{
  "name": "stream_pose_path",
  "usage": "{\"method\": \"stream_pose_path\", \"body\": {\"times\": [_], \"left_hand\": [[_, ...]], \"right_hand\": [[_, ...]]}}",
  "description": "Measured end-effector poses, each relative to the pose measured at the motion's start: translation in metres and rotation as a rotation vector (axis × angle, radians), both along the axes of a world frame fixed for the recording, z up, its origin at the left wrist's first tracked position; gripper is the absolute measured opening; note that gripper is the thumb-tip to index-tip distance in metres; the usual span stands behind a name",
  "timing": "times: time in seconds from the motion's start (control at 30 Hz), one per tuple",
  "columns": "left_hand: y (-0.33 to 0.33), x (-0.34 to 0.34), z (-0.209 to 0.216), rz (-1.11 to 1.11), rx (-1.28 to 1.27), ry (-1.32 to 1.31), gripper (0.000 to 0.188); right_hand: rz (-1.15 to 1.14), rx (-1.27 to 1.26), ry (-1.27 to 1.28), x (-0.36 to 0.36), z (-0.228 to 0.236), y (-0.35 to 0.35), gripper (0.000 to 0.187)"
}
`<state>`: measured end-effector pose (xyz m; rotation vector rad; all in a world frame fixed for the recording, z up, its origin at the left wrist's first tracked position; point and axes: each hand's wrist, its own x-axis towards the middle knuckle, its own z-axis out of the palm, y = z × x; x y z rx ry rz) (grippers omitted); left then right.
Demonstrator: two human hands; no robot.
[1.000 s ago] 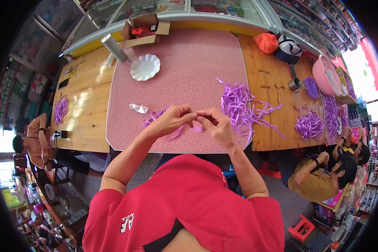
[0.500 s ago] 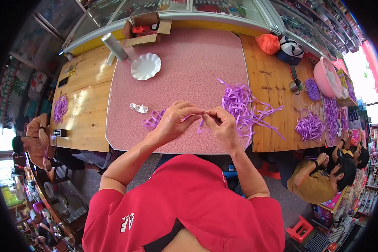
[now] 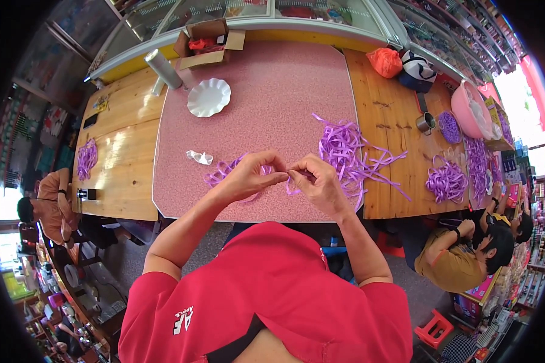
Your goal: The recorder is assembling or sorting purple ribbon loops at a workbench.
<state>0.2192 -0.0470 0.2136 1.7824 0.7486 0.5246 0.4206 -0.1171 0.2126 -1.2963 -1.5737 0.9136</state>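
Observation:
Over the near part of the pink tabletop, my left hand [image 3: 252, 176] and my right hand [image 3: 317, 181] meet fingertip to fingertip. Both are closed in a pinch around a purple ribbon [image 3: 293, 185], a bit of which shows below the right fingers. The pinched spot itself is mostly covered by the fingers. Partly behind my left hand lies a small bunch of purple ribbons [image 3: 217, 175]. A large tangled heap of purple ribbons [image 3: 343, 148] spreads just beyond and right of my right hand. A crumpled clear-white wrapper [image 3: 198, 157] lies left of the small bunch.
A white scalloped plate [image 3: 209, 98], a pale roll [image 3: 163, 68] and an open cardboard box [image 3: 207, 45] stand farther back. At right are a metal cup [image 3: 426, 123], a pink basin [image 3: 471, 110] and another ribbon bunch [image 3: 447, 181]. People sit at both sides.
My left fingers have curled in and my fingertips have come slightly lower and left. The ribbon stays between my hands. The person at left has shifted their arms.

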Motion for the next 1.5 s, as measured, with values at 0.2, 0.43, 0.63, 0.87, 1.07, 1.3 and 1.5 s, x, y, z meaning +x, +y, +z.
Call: {"method": "stream_pose_path", "body": {"times": [0.2,0.43,0.63,0.87,1.07,1.3,1.5], "left_hand": [[-0.002,0.0,-0.002,0.002,-0.104,-0.01,0.022],[-0.007,0.004,0.005,0.002,0.574,0.176,0.016],[-0.009,0.008,-0.005,0.075,0.766,0.034,0.013],[-0.009,0.002,0.0,0.046,0.632,0.067,0.012],[-0.01,-0.011,-0.003,0.052,-0.104,-0.044,0.013],[-0.022,-0.008,-0.002,0.12,-0.762,-0.793,0.01],[-0.02,0.001,-0.001,0.273,0.137,-0.38,0.006]], "right_hand": [[0.01,0.062,-0.049,0.004,-0.001,0.005,0.009],[0.02,0.032,-0.082,0.005,-0.001,0.004,0.011],[0.008,-0.016,-0.038,0.004,-0.007,0.002,0.012],[0.016,-0.006,-0.05,0.004,-0.004,0.001,0.011],[0.021,-0.095,0.095,0.013,0.01,0.002,0.009],[-0.084,0.131,0.118,-0.003,0.006,0.0,0.004],[-0.163,0.189,0.125,-0.024,0.006,-0.005,0.004]]}}
